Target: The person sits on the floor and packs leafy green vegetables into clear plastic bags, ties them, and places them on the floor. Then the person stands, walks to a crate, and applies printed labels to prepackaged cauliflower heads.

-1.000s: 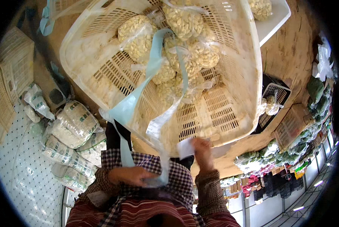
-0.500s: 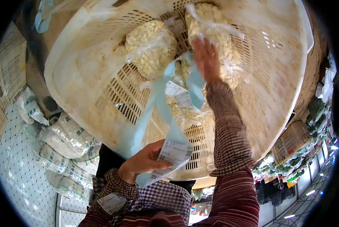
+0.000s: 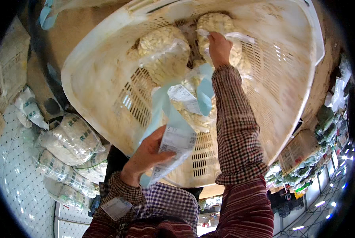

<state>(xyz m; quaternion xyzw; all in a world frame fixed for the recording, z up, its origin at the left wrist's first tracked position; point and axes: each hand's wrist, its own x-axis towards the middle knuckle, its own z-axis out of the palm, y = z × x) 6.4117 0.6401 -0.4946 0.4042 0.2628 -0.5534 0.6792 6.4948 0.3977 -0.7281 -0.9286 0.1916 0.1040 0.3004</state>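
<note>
A big cream slotted plastic basket fills the upper middle of the view. Inside it lie clear bags of pale peeled cloves. My right hand reaches deep into the basket and pinches the top of the far bag. My left hand stays near the basket's front rim, gripping a long strip of printed white labels on pale blue backing. The strip runs up over the bags toward my right sleeve.
Several filled clear bags with green print are piled at the left beside a white dotted surface. A brown box stands behind them. Shelves of green produce curve along the right edge.
My right hand has pushed farther into the basket and taken hold of the far bag's top. My left hand with the label strip has risen slightly toward the front rim.
</note>
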